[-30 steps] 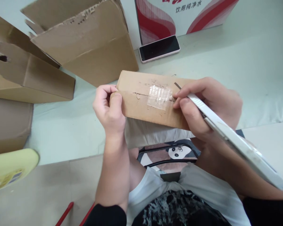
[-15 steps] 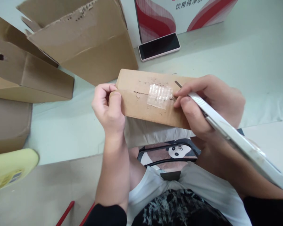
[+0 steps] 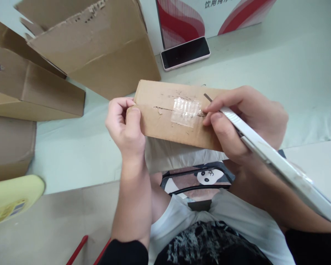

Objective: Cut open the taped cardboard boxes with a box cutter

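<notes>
A small brown cardboard box (image 3: 157,123) is held up in front of me. Clear tape (image 3: 187,112) forms a patch across its torn seam. My left hand (image 3: 127,127) grips the box's left end, thumb on the near face and fingers curled behind. In my right hand (image 3: 242,117) is a utility knife (image 3: 276,158) with a long white body, pinched near its front end. Its thin dark blade (image 3: 208,97) sticks out past my fingertips, over the box's right part. Whether the blade touches the cardboard I cannot tell.
Larger cardboard boxes (image 3: 121,62) with ragged flaps stand at the left. A phone (image 3: 185,53) lies against a red and white carton (image 3: 179,22) at the back. A yellow container (image 3: 16,187) is at lower left, and a panda-print bag (image 3: 193,180) sits below the table edge.
Hardly anything differs. The view has shifted slightly, and both hands keep the same hold on the box and the utility knife.
</notes>
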`<action>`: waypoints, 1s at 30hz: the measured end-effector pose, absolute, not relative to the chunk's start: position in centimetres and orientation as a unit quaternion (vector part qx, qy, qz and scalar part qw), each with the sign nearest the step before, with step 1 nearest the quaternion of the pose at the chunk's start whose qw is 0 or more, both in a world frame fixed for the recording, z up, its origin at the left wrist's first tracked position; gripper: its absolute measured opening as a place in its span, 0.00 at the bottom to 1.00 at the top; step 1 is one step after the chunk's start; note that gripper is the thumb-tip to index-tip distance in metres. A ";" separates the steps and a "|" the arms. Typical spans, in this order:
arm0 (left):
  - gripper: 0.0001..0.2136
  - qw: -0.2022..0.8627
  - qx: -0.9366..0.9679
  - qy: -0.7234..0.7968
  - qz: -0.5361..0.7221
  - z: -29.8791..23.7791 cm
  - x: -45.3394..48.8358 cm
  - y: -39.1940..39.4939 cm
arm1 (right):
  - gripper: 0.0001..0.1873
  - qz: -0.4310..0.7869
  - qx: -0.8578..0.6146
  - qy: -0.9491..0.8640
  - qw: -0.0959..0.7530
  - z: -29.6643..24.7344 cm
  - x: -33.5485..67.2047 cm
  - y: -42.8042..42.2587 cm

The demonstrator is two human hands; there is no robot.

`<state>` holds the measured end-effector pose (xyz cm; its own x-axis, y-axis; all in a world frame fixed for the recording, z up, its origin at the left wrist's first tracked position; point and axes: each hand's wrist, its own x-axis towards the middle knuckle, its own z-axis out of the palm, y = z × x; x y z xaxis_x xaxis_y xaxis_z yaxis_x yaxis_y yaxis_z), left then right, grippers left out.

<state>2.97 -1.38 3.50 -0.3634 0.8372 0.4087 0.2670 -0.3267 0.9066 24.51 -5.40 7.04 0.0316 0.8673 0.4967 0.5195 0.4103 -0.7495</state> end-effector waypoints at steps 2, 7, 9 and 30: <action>0.05 0.231 0.515 0.533 0.631 3.7 3.2 -1.5 | 0.05 0.174 -0.512 -0.672 0.506 7.1 24.5 -5.4; 0.04 0.234 0.511 0.526 0.638 3.5 3.0 -1.4 | 0.05 0.169 -0.498 -0.675 0.518 7.1 24.5 -5.3; 0.04 0.228 0.516 0.527 0.635 3.3 2.8 -1.2 | 0.05 0.164 -0.500 -0.676 0.516 7.1 24.6 -5.3; 0.06 0.218 0.517 0.532 0.634 3.4 3.1 -1.4 | 0.06 0.171 -0.492 -0.678 0.520 6.9 25.0 -5.4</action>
<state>3.07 -1.43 3.43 -0.3701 0.8265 0.4241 0.2732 -0.3394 0.9001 24.95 -5.43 6.91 0.0236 0.8434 0.5368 0.4887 0.4586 -0.7421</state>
